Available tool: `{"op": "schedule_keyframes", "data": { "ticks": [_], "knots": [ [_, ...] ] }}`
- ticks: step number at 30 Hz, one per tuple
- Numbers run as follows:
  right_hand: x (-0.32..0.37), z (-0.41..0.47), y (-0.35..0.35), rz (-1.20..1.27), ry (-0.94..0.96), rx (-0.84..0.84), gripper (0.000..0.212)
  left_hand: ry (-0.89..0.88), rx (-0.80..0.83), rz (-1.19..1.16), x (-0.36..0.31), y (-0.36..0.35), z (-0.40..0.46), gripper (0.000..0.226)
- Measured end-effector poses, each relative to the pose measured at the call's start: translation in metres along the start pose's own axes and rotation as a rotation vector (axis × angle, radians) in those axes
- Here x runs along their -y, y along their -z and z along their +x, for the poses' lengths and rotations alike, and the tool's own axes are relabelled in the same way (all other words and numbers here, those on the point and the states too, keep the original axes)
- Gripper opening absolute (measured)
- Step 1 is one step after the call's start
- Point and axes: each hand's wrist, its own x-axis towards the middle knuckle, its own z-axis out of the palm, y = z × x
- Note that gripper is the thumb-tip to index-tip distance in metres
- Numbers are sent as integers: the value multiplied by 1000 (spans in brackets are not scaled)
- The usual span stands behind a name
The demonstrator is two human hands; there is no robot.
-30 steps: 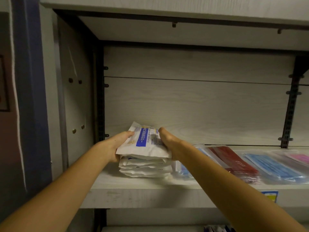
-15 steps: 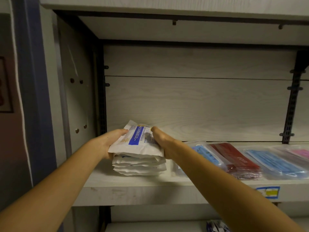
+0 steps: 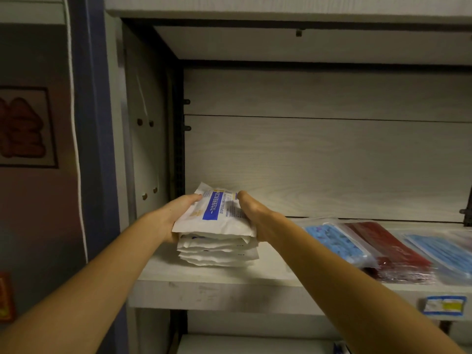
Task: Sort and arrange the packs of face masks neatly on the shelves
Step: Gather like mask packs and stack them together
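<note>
Partly done, by the look of it. White packs [image 3: 217,241] piled in one stack at the left end of the shelf [image 3: 217,282], top pack tipped up at the back and slid a bit crooked over the ones below. Still to do, most likely: squaring that stack and laying the top pack flat.

To the right of the right hand [image 3: 252,215], blue packs [image 3: 339,241], red packs [image 3: 393,254] and more blue ones lying in leaning rows along the same shelf, overlapping each other. Hard to say if those rows are finished or still need tidying. A bit of another pack peeking out on the shelf below, so maybe more left there too.

Stack sitting right between both hands. Left hand [image 3: 176,215] pressed on the left side of the stack, thumb lying along the top pack's left edge, other fingers hidden behind the pile, so no telling if curled or straight. Right hand pressed on the right side, thumb up on the top pack's far corner, its fingers hidden down the side too. Looks like squeezing the pile from both sides
</note>
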Motion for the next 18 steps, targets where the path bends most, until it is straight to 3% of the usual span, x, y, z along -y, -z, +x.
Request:
{"op": "schedule_keyframes", "data": {
  "ticks": [9, 13, 18],
  "knots": [
    [2, 1, 0, -20, -62, -34, 58, -9, 7, 25, -6, 3, 5, 31],
    [4, -5, 4, -93, -69, -103, 51, -10, 5, 57, -9, 3, 3, 32],
    [6, -13, 8, -129, -37, -137, 61, -27, 23, 85, -13, 7, -1, 33]
  ]
}}
